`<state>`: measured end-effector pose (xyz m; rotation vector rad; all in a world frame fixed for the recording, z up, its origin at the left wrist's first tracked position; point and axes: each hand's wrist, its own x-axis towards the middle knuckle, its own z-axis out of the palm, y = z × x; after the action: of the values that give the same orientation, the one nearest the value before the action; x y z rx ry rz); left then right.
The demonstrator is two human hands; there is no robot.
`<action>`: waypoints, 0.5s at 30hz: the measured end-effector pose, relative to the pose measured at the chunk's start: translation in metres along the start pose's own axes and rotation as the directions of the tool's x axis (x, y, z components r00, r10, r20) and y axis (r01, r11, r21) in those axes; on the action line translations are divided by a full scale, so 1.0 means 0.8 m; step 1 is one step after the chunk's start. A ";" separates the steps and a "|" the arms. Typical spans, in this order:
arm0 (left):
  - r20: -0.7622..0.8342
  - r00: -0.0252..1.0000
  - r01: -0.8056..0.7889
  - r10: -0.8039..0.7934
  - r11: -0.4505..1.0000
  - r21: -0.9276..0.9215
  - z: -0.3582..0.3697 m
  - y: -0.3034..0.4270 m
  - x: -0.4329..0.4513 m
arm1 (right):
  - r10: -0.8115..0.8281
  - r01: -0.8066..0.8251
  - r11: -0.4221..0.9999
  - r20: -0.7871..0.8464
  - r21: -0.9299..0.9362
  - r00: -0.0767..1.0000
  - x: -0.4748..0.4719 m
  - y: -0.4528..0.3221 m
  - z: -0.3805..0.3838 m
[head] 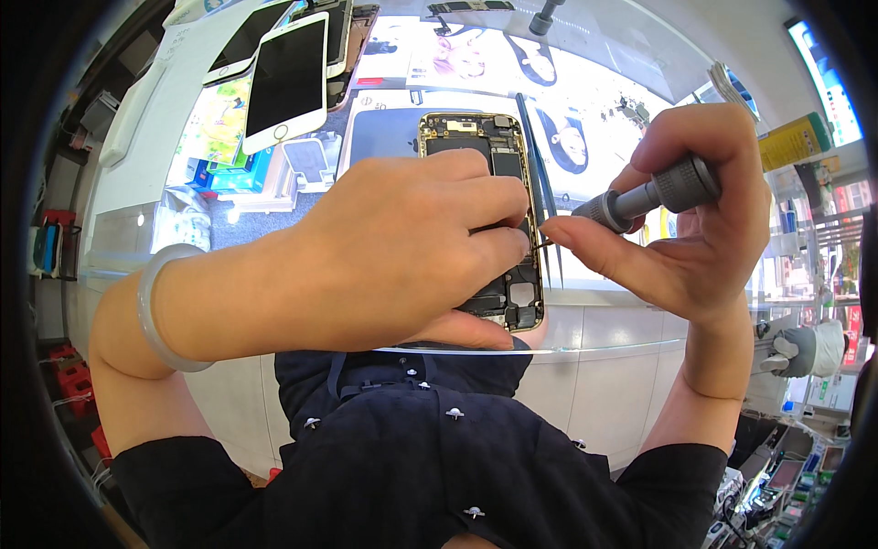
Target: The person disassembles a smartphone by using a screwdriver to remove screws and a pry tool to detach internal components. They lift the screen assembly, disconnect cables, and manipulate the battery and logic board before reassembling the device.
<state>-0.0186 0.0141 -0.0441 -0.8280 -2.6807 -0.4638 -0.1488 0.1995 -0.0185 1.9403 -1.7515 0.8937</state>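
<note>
An opened smartphone body (523,302) with its battery and boards exposed lies in front of me near the glass counter's edge. My left hand (418,240) rests across it and covers its middle, the thumb by the lower edge and the curled fingers at the right rim. Between thumb and fingers, my right hand (693,233) grips a grey precision screwdriver (638,200). Its thin tip reaches the phone's right inner edge, beside my left fingertips. Dark tweezers (537,158) lie along the phone's right side.
A white-framed phone screen assembly (288,79) lies at the upper left, among more phone parts. A small clear plastic stand (309,163) and blue boxes (240,175) are below it. A loose circuit board (470,7) is at the top, a yellow-green container (796,142) at the right.
</note>
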 end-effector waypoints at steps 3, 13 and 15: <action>0.002 1.000 0.008 -0.008 1.000 0.000 -0.001 0.001 -0.001 | 0.010 -0.010 1.000 0.009 0.013 1.000 0.000 0.000 0.001; 0.047 0.999 0.015 -0.016 1.000 0.008 -0.003 0.002 0.001 | 0.057 -0.055 0.997 0.034 -0.063 0.998 -0.001 -0.006 0.000; 0.034 0.999 0.008 -0.008 1.000 0.010 -0.003 0.001 -0.001 | 0.084 -0.089 0.994 0.077 0.069 0.993 0.004 -0.008 0.000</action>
<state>-0.0171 0.0138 -0.0422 -0.8303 -2.7163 -0.4414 -0.1427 0.1981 -0.0154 1.9796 -1.8829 0.9372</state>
